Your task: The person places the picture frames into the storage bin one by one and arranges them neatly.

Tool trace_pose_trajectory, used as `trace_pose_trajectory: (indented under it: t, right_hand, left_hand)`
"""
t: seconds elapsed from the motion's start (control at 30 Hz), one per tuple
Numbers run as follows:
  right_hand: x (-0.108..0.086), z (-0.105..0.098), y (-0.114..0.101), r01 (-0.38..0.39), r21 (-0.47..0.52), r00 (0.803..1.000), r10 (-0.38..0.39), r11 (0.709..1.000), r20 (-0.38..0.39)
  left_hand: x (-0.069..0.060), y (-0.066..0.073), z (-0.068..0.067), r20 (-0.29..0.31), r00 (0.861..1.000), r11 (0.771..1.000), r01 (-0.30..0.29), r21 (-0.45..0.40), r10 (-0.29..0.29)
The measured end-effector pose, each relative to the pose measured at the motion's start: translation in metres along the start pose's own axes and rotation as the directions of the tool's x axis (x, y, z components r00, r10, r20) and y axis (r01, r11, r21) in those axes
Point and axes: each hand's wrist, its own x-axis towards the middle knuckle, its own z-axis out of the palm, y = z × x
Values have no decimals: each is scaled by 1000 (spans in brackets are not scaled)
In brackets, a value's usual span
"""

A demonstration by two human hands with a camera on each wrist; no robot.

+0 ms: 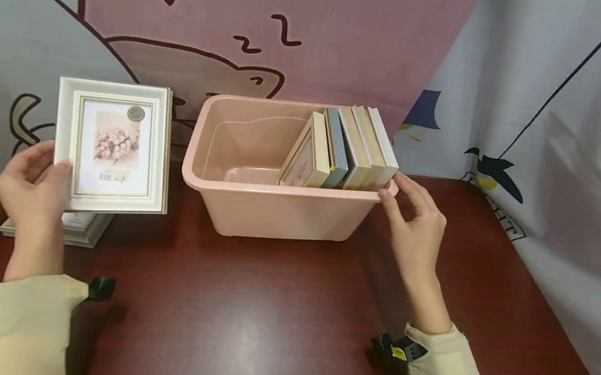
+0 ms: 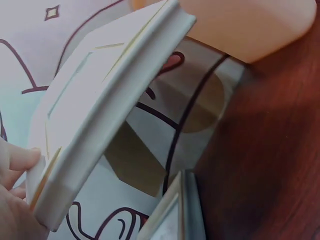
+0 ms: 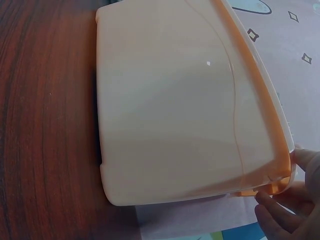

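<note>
A white picture frame (image 1: 115, 149) with a flower print is held upright above the table by my left hand (image 1: 38, 184), thumb on its front and fingers behind. The left wrist view shows that picture frame (image 2: 100, 110) edge-on, tilted. My right hand (image 1: 414, 224) grips the front right corner of the pink plastic bin (image 1: 279, 213). In the right wrist view my fingers (image 3: 280, 210) pinch the bin's rim. Several picture frames (image 1: 341, 148) stand side by side at the bin's right end, cream, blue-grey and white; the bin's left part shows bare floor.
Below the held frame lies a stack of picture frames (image 1: 87, 230), partly hidden by it and my left hand. The dark red-brown table (image 1: 258, 317) extends in front of the bin. A printed cloth (image 1: 358, 34) hangs close behind, and a pale curtain (image 1: 590, 159) at the right.
</note>
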Motion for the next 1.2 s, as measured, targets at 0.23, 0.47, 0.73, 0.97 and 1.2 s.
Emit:
trace_pose_trajectory:
  t: [0.23, 0.47, 0.73, 0.97, 1.2]
  right_hand:
    - [-1, 0, -1, -1, 21, 1000, 1, 1000, -4]
    - [0, 1, 1, -3, -5, 1000, 3, 1000, -2]
    - [-1, 1, 2, -2, -9, 1000, 2, 1000, -3]
    - [0, 0, 2, -3, -11, 1000, 3, 1000, -4]
    - [-1, 0, 2, 12, -17, 1000, -12, 1000, -8]
  left_hand:
    - [-7, 15, 2, -19, 993, 954, -120, -275, 119]
    - [-17, 31, 16, -36, 971, 862, -228, -452, 238]
    - [-38, 45, 45, 42, 949, 806, -241, -540, 313]
    - [-54, 47, 82, 108, 918, 789, -262, -555, 381]
    - [-65, 37, 122, 214, 843, 815, -363, -452, 494]
